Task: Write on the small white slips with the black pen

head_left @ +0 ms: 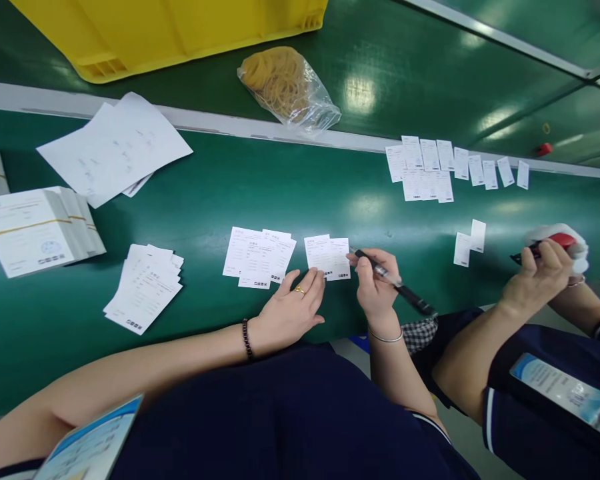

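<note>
My right hand [377, 280] is closed around a black-and-clear pen [403, 288], its tip near the right edge of a printed white card [338, 257]. That card overlaps another card [317, 248] on its left. My left hand [293, 308] lies palm down with fingers stretched out, the fingertips touching the lower edge of these two cards. Just left of them, several more printed cards [258, 261] overlap in a loose group. Farther left lies a fanned pile of cards [147, 283].
Rubber-banded card stacks [27, 230] and white paper sheets [117, 147] lie at the left. A bag of rubber bands [285, 83] and a yellow crate [180, 33] stand behind. At right, a co-worker's hand [540, 277] holds a red object near laid-out cards [430, 155].
</note>
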### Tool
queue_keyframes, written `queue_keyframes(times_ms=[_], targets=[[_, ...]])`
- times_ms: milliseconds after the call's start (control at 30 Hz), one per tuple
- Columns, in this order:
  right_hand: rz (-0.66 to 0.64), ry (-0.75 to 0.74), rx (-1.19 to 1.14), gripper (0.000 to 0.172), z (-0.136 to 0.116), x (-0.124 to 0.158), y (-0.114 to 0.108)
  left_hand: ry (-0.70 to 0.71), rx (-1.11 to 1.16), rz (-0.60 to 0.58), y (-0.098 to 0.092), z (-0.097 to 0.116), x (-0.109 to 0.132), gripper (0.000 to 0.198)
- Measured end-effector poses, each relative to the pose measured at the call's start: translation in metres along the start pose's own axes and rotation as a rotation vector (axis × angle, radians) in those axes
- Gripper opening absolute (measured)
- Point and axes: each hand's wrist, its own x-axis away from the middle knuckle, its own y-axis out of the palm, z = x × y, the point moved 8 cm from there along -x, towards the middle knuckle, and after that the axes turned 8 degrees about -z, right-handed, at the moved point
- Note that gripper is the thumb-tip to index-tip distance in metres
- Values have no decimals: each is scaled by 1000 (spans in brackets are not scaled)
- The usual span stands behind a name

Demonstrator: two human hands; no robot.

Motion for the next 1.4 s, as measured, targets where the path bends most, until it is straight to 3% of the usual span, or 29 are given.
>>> queue_keyframes(times_ms=[167, 267, 400, 500, 567, 700, 900, 967, 1133, 1400], targets=[[-270, -224, 288, 30, -5, 14, 13, -17, -4, 23, -2, -8, 12, 54], [-337, -304, 438, 32, 2, 15, 1, -19, -8, 24, -3, -9, 12, 52], [-108, -224, 494, 30, 16, 7, -35, -5, -17, 32, -3, -6, 9, 53], [115, -130, 248, 33, 15, 7, -47, -13, -29, 47, -3, -6, 9, 56], [155, -81, 28, 33, 11, 8, -36, -36, -26, 52, -3, -8, 10, 56], [-24, 25, -268, 30, 0, 3, 9, -51, 3, 41, -2, -11, 11, 52], [-344, 108, -178, 19, -7, -9, 53, -27, -30, 8, -2, -10, 9, 50], [-385, 59, -102, 16, -11, -13, 58, -20, -31, -15, 0, -9, 8, 51], [-310, -109, 49, 10, -18, -20, 56, -4, -24, -29, 3, -8, 6, 52], [-310, -144, 96, 9, -20, -21, 57, 6, -24, -20, 1, -8, 6, 48]])
